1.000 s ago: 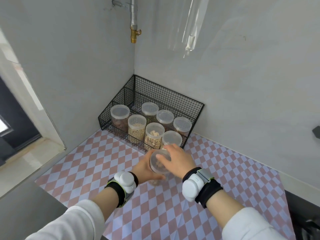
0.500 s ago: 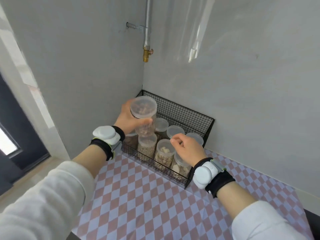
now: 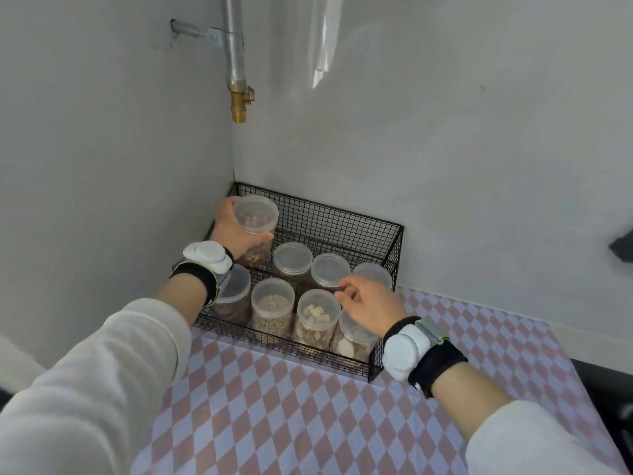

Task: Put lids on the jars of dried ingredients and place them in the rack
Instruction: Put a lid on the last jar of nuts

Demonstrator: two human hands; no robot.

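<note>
**Lidded jar held at the rack's back-left corner**

Left of the frame's centre, the left hand (image 3: 236, 231) grips a clear jar (image 3: 255, 217) of brown dried pieces, fingers and thumb wrapped round its side. Its translucent lid (image 3: 256, 211) is on. The jar stands upright inside the far left corner of the black wire rack (image 3: 342, 219), which sits against the grey walls; whether its base touches the rack floor cannot be told.

Seven more lidded jars fill the rack: three in the back row (image 3: 293, 257) and four in the front row (image 3: 273, 303).

The right hand (image 3: 371, 303) hovers over the rack's right end, just above the front jars. Its fingers are loosely curled, thumb and forefinger close together, with nothing visible in them.

The rack rests on a pink-and-white checked cloth (image 3: 308, 406). In the upper part of the frame, a pipe with a brass fitting (image 3: 238, 101) runs down the wall corner.
</note>
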